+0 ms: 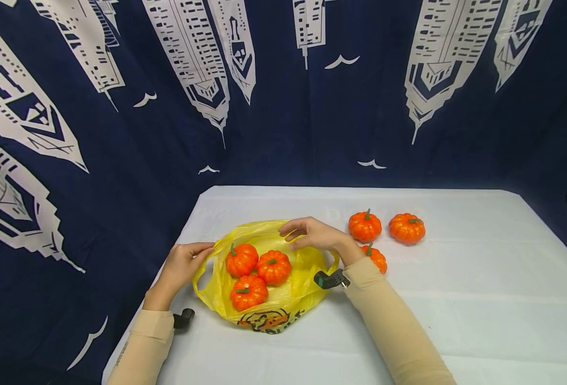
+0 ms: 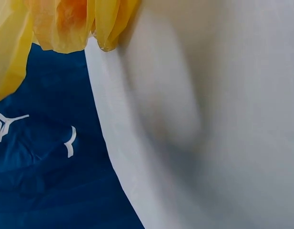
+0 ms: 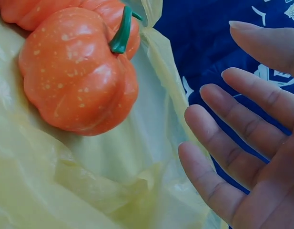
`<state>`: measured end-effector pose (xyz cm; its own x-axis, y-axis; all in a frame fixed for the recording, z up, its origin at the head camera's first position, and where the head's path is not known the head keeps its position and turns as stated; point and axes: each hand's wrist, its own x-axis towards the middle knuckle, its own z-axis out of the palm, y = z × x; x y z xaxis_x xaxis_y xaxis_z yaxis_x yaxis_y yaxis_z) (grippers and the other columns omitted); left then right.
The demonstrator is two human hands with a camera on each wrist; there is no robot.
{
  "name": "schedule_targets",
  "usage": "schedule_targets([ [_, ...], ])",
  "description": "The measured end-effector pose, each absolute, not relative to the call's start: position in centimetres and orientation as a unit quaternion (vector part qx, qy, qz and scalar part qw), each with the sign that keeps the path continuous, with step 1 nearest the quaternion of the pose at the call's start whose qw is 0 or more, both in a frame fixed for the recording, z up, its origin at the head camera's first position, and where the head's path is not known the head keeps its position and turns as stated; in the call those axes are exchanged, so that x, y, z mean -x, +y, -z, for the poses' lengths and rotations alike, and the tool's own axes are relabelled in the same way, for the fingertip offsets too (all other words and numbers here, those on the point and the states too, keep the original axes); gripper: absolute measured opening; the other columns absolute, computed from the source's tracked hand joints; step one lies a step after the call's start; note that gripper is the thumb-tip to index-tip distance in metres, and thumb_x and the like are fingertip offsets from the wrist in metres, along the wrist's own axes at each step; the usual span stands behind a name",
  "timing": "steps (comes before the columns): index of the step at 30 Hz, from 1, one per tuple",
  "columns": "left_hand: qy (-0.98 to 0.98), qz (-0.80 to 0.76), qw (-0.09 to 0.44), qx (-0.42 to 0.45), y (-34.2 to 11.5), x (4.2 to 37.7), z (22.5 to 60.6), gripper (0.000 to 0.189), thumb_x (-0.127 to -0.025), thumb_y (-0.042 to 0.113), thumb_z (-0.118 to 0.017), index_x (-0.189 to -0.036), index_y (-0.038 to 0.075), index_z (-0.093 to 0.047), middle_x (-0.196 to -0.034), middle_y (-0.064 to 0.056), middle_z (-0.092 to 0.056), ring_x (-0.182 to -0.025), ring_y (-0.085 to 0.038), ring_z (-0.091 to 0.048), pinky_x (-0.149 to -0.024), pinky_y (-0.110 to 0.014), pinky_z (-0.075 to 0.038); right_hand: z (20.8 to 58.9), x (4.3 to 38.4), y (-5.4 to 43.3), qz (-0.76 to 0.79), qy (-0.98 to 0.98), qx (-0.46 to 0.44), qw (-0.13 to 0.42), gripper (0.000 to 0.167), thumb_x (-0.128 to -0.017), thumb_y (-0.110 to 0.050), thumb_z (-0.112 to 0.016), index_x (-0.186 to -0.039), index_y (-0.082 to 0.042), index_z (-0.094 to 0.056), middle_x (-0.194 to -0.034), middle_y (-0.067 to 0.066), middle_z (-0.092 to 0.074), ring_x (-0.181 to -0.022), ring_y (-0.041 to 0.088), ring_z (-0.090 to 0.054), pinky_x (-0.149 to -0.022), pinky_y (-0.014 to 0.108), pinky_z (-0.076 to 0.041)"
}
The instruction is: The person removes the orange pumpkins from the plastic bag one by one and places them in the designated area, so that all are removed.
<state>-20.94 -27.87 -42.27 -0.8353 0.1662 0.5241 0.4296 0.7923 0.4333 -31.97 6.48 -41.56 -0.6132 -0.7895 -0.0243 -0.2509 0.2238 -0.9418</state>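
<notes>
A yellow plastic bag [image 1: 307, 267] lies spread on the table with its mouth facing up, and three small orange pumpkins [image 1: 274, 267] with green stems rest inside. At its left edge my left hand [image 1: 179, 267] pinches the rim near a handle loop between thumb and fingers. My right hand [image 1: 314, 234] hovers over the bag's far right part, fingers spread and relaxed, holding nothing. In the right wrist view its palm and fingers [image 3: 218, 138] show beside a pumpkin [image 3: 80, 71] in the bag. The left wrist view shows only the bag's edge [image 2: 65, 28] and a blur.
Right of the bag, three more pumpkins stand on the white table [image 1: 480, 299]: one at the back [image 1: 365, 226], one farther right [image 1: 406, 229], and one partly hidden by the right forearm [image 1: 377, 259]. A dark blue cloth with white buildings [image 1: 312, 128] hangs behind.
</notes>
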Motion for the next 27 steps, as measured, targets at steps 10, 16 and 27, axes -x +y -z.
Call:
schedule_targets([
  [10, -0.911, 0.278, 0.253, 0.169, -28.1, 21.0, 42.5, 0.014, -0.086, 0.001, -0.075, -0.099, -0.003, -0.079, -0.095, -0.018, -0.077, -0.087, -0.032, -0.076, -0.074, -0.045, -0.063, 42.8, 32.2, 5.6, 0.518, 0.735, 0.331, 0.288, 0.052, -0.092, -0.003, -0.070, -0.141, 0.002, -0.052, -0.147, 0.029, -0.047, -0.135, 0.045, -0.048, -0.107, 0.041, -0.051],
  [16, -0.913, 0.273, 0.254, 0.168, -28.2, 21.0, 42.6, 0.014, -0.087, 0.001, -0.075, -0.100, -0.002, -0.079, -0.095, -0.017, -0.078, -0.087, -0.032, -0.076, -0.074, -0.044, -0.063, 43.4, 32.4, 4.8, 0.522, 0.736, 0.323, 0.286, 0.053, -0.091, -0.001, -0.070, -0.140, 0.004, -0.051, -0.146, 0.028, -0.049, -0.133, 0.043, -0.051, -0.102, 0.038, -0.055],
  [27, -0.913, 0.281, 0.245, 0.164, -28.3, 21.0, 42.9, 0.014, -0.087, 0.002, -0.075, -0.100, -0.003, -0.078, -0.096, -0.018, -0.077, -0.089, -0.032, -0.076, -0.076, -0.045, -0.063, 44.5, 32.6, 4.3, 0.512, 0.739, 0.323, 0.296, 0.061, -0.090, -0.007, -0.072, -0.144, 0.006, -0.047, -0.148, 0.026, -0.048, -0.137, 0.041, -0.047, -0.111, 0.046, -0.047],
])
